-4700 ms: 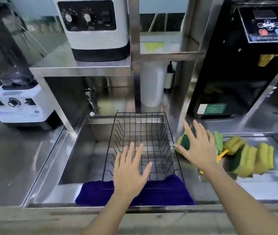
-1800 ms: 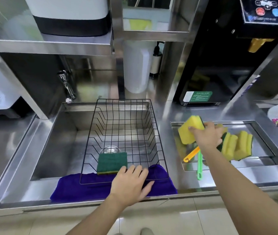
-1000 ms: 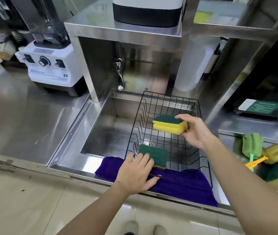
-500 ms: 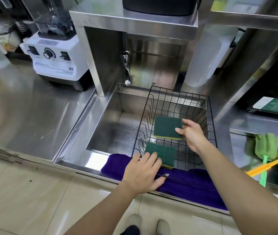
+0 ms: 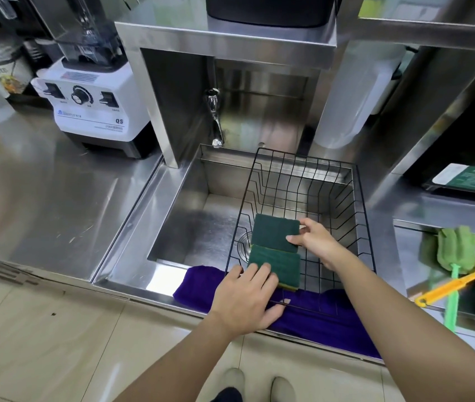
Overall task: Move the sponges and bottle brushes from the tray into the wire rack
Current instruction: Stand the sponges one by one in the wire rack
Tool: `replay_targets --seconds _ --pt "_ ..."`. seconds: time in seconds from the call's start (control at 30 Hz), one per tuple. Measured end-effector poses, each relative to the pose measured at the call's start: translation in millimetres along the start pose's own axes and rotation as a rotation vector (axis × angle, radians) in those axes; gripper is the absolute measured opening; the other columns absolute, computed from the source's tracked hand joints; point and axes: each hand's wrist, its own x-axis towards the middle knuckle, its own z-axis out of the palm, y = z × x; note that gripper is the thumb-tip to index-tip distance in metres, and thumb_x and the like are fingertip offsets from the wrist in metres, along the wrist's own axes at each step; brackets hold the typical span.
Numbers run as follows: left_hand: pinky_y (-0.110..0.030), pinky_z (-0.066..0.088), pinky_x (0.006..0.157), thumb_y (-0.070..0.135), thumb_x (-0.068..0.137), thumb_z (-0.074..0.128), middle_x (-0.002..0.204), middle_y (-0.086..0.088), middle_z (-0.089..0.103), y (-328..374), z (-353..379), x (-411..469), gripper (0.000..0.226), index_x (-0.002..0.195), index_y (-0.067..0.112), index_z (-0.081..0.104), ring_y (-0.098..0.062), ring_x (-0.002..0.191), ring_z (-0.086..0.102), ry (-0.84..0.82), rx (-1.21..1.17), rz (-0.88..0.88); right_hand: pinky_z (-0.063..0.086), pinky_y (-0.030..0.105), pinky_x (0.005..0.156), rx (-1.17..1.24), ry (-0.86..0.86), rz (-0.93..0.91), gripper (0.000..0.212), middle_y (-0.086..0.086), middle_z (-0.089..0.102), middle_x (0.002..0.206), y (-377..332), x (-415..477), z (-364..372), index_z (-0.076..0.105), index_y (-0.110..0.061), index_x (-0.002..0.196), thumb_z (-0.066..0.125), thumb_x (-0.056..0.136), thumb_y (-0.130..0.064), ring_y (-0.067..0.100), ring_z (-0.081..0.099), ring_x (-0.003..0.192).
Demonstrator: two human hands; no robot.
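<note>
The right hand [image 5: 316, 242] reaches down inside the black wire rack [image 5: 343, 195], its thumb and fingers pinching the right edge of a green-faced rectangular scouring sponge [image 5: 274, 232] that lies flat, scrub side up, on the rack floor. Whether the grip is already loosening I cannot tell. The left hand [image 5: 245, 300] lies spread and flat over the rack's near rim, fingertips resting on a second green-and-yellow sponge [image 5: 276, 266] just in front of the first; the two sponges touch edge to edge.

The rack sits in the stainless steel sink [image 5: 189, 227], its near rim on a folded purple cloth [image 5: 317, 317] draped over the sink's front lip. Off to the right, in the shallow steel tray [image 5: 404, 256] sunk into the desk, the rest waits: a green bottle brush with a fluffy head [image 5: 453, 248], an orange-handled brush [image 5: 450, 287] crossing it, and yellow-and-green sponges at the frame's edge.

These sponges look light and squashy, rough on the green face, so a loose pinch across the short edge should do; they won't slip or break. The brushes, I judge, are best taken by their stiff plastic handles, since the soft heads would only fold. Their handles are crossed, so lifting one may drag the other.
</note>
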Motion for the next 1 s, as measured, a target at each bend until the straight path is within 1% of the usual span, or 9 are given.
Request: replay_targets --seconds 0.07,0.2,0.27,0.37,0.53,0.63,0.8,0.93,1.0 --pt "-0.031 0.042 0.063 0.052 0.081 0.051 0.096 -0.005 0.066 0 -1 0 0.041 0.090 0.013 0.063 -0.022 0.077 0.058 -0.019 -0.003 0.013 0.040 0.030 0.087 -0.141 0.038 -0.024 0.053 -0.005 0.057 0.090 0 -1 -1 0.041 -0.009 0.133 0.064 0.085 -0.015 0.019 0.055 0.099" --pt "-0.033 0.041 0.062 0.053 0.083 0.050 0.073 -0.001 0.057 2 -3 2 0.040 0.081 0.014 0.059 -0.022 0.066 0.052 -0.053 -0.018 -0.008 0.037 0.034 0.102 -0.350 0.072 -0.047 0.060 0.008 0.049 0.129 5 -6 -8 0.039 -0.010 0.138 0.063 0.085 -0.027 0.026 0.047 0.124" --pt "-0.036 0.042 0.069 0.055 0.084 0.049 0.071 -0.001 0.055 6 -5 5 0.042 0.078 0.014 0.057 -0.022 0.067 0.051 -0.067 -0.024 0.018 0.036 0.036 0.105 -0.415 0.085 -0.059 0.057 0.014 0.043 0.141 7 -13 -16 0.043 -0.008 0.135 0.062 0.086 -0.029 0.028 0.045 0.128" --pt "-0.038 0.041 0.078 0.054 0.086 0.049 0.074 -0.002 0.056 21 -7 12 0.042 0.083 0.014 0.059 -0.023 0.071 0.050 -0.100 -0.049 0.100 0.038 0.032 0.101 -0.430 0.143 -0.113 0.048 0.012 0.047 0.138 6 -28 -32 0.050 -0.010 0.129 0.060 0.087 -0.029 0.026 0.048 0.124" --pt "-0.036 0.046 0.077 0.052 0.085 0.042 0.082 0.000 0.061 71 -6 38 0.045 0.099 0.015 0.062 -0.021 0.075 0.055 -0.242 -0.094 0.158 0.032 0.012 0.075 -0.317 0.341 -0.265 0.026 0.010 0.064 0.115 2 -60 -71 0.061 -0.005 0.115 0.054 0.090 -0.013 0.014 0.053 0.097" --pt "-0.035 0.048 0.074 0.051 0.083 0.038 0.084 -0.001 0.063 97 -6 53 0.048 0.101 0.014 0.063 -0.021 0.075 0.057 -0.356 -0.108 0.187 0.036 0.017 0.073 -0.201 0.501 -0.305 0.021 0.012 0.066 0.099 7 -78 -98 0.064 -0.002 0.106 0.053 0.089 -0.006 0.016 0.055 0.088" --pt "-0.036 0.046 0.068 0.049 0.081 0.035 0.079 -0.001 0.065 123 -7 68 0.047 0.091 0.016 0.066 -0.021 0.071 0.057 -0.466 -0.096 0.203 0.041 0.033 0.091 -0.175 0.912 -0.154 0.030 0.018 0.061 0.116 47 -104 -150 0.058 -0.002 0.116 0.053 0.087 -0.009 0.032 0.056 0.108" --pt "-0.041 0.033 0.093 0.047 0.097 0.026 0.120 -0.006 0.054 128 -9 71 0.048 0.124 0.013 0.046 -0.026 0.108 0.049 -0.510 -0.045 0.222 0.032 0.045 0.098 -0.297 1.245 0.114 0.051 0.022 0.047 0.128 88 -123 -180 0.046 -0.001 0.125 0.063 0.082 -0.024 0.038 0.043 0.121" --pt "-0.040 0.029 0.096 0.048 0.099 0.023 0.127 -0.006 0.048 128 -9 72 0.048 0.129 0.014 0.040 -0.025 0.114 0.044 -0.503 -0.027 0.225 0.031 0.049 0.099 -0.299 1.311 0.228 0.069 0.022 0.042 0.134 104 -130 -187 0.039 -0.002 0.130 0.068 0.078 -0.035 0.038 0.039 0.125"
